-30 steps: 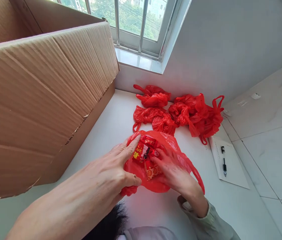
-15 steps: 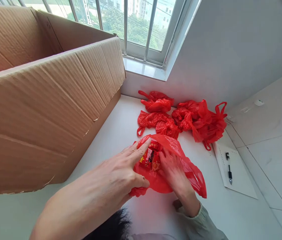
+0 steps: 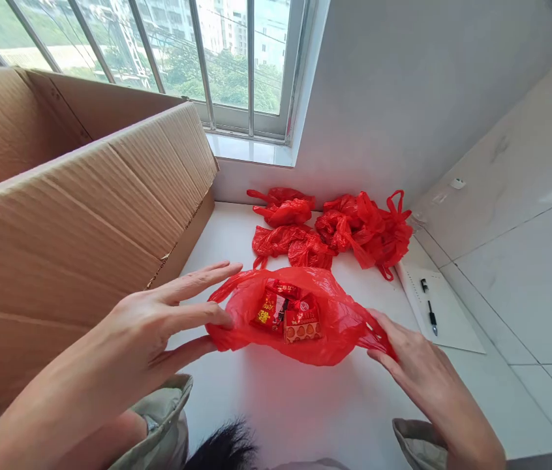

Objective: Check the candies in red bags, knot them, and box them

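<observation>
A thin red plastic bag (image 3: 339,349) lies spread wide on the white tabletop in front of me. Inside it sit several small red wrapped packets (image 3: 270,308), one with a patterned orange-brown band (image 3: 303,329). My left hand (image 3: 158,326) has the bag's left edge between thumb and a finger, while its other fingers stretch out above. On the opposite side, my right hand (image 3: 417,365) pinches the right handle. The bag's underside is hidden.
A large open cardboard box (image 3: 85,228) stands at the left. Several bunched red plastic bags (image 3: 359,228) lie along the wall, below a barred window (image 3: 237,72). At the right, a black pen (image 3: 432,318) and its cap (image 3: 423,285) rest on a white notebook (image 3: 457,326).
My right hand has come out of the bag and moved right onto its handle. My left hand has moved left to the other edge, and the opening is wider. The view has shifted.
</observation>
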The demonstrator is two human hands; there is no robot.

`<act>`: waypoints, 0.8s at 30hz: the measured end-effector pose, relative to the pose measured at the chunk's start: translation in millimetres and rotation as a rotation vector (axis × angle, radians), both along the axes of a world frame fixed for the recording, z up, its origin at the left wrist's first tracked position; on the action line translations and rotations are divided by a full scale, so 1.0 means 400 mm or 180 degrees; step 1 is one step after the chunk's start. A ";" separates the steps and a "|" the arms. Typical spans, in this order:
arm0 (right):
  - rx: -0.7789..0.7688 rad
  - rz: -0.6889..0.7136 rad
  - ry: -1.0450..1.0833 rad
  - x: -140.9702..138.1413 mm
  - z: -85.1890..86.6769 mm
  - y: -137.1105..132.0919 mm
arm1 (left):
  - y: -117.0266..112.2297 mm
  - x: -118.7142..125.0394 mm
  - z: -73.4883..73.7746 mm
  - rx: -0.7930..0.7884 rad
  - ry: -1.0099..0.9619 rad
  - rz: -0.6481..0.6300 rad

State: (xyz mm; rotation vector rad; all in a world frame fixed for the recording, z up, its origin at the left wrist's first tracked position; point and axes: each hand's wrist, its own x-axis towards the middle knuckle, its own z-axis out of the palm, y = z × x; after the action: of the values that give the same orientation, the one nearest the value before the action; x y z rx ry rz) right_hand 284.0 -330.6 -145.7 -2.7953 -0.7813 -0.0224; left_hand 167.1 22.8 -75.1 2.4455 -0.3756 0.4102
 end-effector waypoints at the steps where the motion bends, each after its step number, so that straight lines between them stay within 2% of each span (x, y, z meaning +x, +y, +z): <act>1: 0.0063 -0.0033 0.0292 0.007 -0.004 -0.012 | 0.006 0.000 0.004 0.0231 -0.0136 -0.0068; 3: 0.0573 -0.0100 0.0561 0.030 0.007 -0.027 | 0.010 0.003 0.016 0.0526 -0.0346 -0.0179; 6: 0.1869 -0.0137 0.0741 0.085 0.055 -0.020 | 0.001 0.021 0.034 0.0337 -0.0283 -0.0326; 8: 0.2660 -0.0073 0.0850 0.127 0.088 0.006 | -0.010 0.045 0.035 -0.0370 -0.0004 -0.0609; 11: 0.3532 0.0102 0.0801 0.178 0.125 0.066 | -0.025 0.096 0.025 -0.2194 0.0499 -0.0965; 13: 0.3967 0.0117 0.0548 0.195 0.143 0.104 | -0.029 0.123 0.024 -0.3082 0.0629 -0.0766; 15: 0.4406 0.0020 0.0096 0.201 0.157 0.129 | -0.029 0.132 0.035 -0.3460 0.0586 -0.0528; 17: 0.4749 -0.0136 -0.0275 0.202 0.162 0.136 | -0.029 0.120 0.053 -0.3427 0.0435 -0.0449; 18: 0.4769 -0.0148 -0.0277 0.201 0.160 0.133 | -0.028 0.109 0.063 -0.3286 0.0397 -0.0479; 21: 0.4245 -0.0032 0.0266 0.199 0.137 0.107 | -0.025 0.069 0.083 -0.2451 0.0484 -0.0653; 24: 0.3578 0.0000 0.0590 0.188 0.118 0.069 | -0.018 0.044 0.083 -0.1457 0.0613 -0.0727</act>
State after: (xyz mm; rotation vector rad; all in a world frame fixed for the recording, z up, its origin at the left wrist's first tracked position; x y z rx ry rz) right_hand 359.1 -302.9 -98.7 -1.6984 -0.4817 -0.1482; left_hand 184.8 15.7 -41.9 1.9499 -0.4203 0.1392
